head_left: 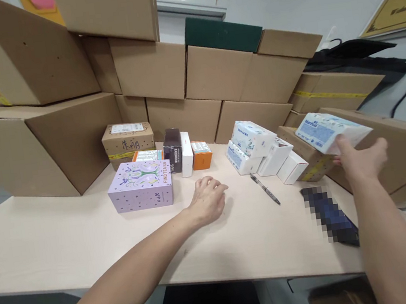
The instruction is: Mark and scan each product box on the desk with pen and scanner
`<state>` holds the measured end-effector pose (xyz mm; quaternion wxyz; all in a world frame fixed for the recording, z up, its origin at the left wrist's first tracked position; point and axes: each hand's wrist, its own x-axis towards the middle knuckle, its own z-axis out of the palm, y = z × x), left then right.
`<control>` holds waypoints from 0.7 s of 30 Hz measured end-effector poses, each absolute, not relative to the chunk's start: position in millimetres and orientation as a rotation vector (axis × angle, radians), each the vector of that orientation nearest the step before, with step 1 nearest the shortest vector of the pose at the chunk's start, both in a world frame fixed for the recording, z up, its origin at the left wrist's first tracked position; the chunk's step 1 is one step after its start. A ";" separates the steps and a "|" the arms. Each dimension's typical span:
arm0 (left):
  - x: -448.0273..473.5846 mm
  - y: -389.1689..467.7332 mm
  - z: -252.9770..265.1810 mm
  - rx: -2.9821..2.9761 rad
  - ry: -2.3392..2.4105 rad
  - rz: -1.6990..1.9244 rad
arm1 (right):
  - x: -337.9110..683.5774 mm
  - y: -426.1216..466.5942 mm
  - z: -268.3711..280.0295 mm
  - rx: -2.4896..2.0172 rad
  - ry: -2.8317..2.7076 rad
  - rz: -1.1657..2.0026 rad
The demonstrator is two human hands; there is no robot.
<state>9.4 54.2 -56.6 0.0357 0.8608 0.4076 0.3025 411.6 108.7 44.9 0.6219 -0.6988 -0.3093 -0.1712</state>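
My right hand [363, 158] grips a white and blue pack of tissues [323, 130] by its near end, the thumb against its side; some fingers are hidden. The pack is over the cardboard boxes at the right, and I cannot tell whether it rests on them. My left hand [208, 201] lies on the table with loosely bent fingers and nothing in it. To its left sits a lilac tea box [140, 185]. On its right are two stacked tissue packs [253, 138], two small white boxes [274, 157] and a black pen [265, 189].
Large cardboard boxes [154, 68] are stacked along the back and left of the table [88, 247]. A dark box [173, 151], a white box [186, 154] and an orange box [202, 155] stand at the middle. A phone-like dark object [331, 217], partly pixelated, lies near my right forearm.
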 end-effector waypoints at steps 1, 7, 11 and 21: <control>9.8 54.0 -55.8 2.643 1.265 0.898 | 403.4 102.1 43.0 -1.599 -0.725 -0.417; 9.3 53.4 -52.4 2.625 1.319 0.783 | 272.2 95.7 17.2 -1.447 -1.444 -0.141; 7.8 53.2 -51.0 2.620 1.380 0.732 | 168.0 117.2 -1.4 -1.363 -1.941 0.148; 6.5 54.6 -45.7 2.513 1.436 0.681 | 94.5 162.5 -19.2 -1.527 -1.855 0.375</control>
